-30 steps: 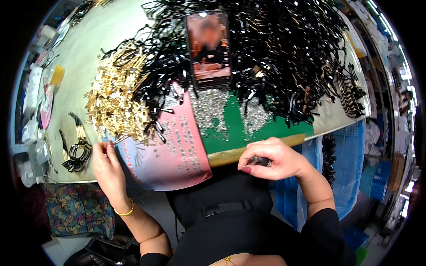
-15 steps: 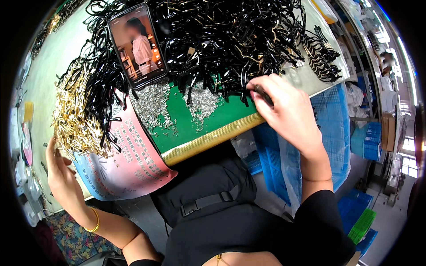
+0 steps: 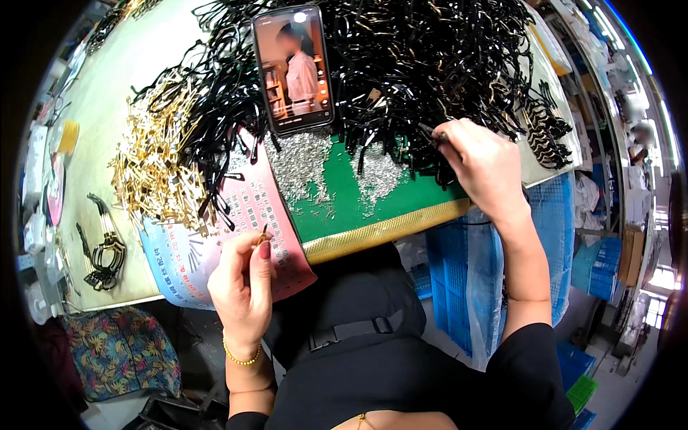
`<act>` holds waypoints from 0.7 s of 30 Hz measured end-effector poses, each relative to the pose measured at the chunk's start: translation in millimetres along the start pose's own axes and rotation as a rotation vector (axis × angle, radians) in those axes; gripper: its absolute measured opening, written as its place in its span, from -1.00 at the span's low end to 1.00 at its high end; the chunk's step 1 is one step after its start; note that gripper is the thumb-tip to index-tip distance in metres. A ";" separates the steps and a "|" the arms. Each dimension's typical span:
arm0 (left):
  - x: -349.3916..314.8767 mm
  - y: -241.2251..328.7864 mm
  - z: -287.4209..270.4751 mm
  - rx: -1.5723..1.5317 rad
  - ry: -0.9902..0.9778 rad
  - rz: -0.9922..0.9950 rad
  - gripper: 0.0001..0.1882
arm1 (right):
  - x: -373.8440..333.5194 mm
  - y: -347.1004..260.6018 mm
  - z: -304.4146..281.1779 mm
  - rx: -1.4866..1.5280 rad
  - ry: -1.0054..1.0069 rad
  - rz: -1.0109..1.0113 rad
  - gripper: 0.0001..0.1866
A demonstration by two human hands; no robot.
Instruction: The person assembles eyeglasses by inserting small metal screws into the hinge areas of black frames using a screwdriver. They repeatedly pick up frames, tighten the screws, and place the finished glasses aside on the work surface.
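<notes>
Swung inward to just this side of the phone (image 3: 295, 68), the left hand (image 3: 240, 281) pinches a slim piece (image 3: 265, 230); right of the phone, the right hand (image 3: 484, 165) is at black strands (image 3: 423, 75), its grip unclear. Light pressure should suit.

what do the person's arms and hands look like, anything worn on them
Both the left hand and right hand are ungloved. A yellow beaded bracelet circles the left wrist; the left thumbnail is dark red. Black sleeves leave both forearms uncovered.
</notes>
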State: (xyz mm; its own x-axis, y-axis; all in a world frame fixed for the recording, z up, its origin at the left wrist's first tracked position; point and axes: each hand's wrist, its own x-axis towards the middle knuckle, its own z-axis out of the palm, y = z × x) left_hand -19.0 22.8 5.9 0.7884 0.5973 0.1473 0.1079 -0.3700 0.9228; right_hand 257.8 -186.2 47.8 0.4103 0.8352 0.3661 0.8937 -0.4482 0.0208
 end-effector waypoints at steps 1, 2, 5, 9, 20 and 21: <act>0.9 0.0 -0.4 0.000 -0.005 -0.002 -0.87 | 4.0 2.2 0.9 0.018 0.024 0.001 -0.77; 1.2 -0.6 -0.4 -0.001 -0.012 -0.004 -0.86 | 6.5 3.1 2.4 0.024 0.039 0.021 -0.76; 1.3 1.1 2.8 -0.004 0.000 -0.035 -0.79 | 14.6 1.9 1.6 0.137 0.098 0.093 -0.76; 2.3 16.5 5.4 -0.126 -0.100 -0.127 -0.68 | 21.8 -14.8 -27.1 0.376 0.206 0.109 -0.87; 0.1 17.0 37.2 -0.146 -0.424 0.073 -0.80 | -19.2 -79.3 -24.1 1.128 -0.527 0.161 -0.77; -0.5 15.4 35.9 -0.133 -0.416 0.092 -0.80 | -19.2 -80.2 -22.6 1.127 -0.508 0.140 -0.77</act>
State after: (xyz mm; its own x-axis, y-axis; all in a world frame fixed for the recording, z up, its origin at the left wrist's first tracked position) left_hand 4.0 -8.8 7.3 0.9707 0.2186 0.0999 -0.0313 -0.2975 0.9542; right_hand 174.1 -173.6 60.2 0.3141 0.9435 -0.1056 0.3915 -0.2300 -0.8909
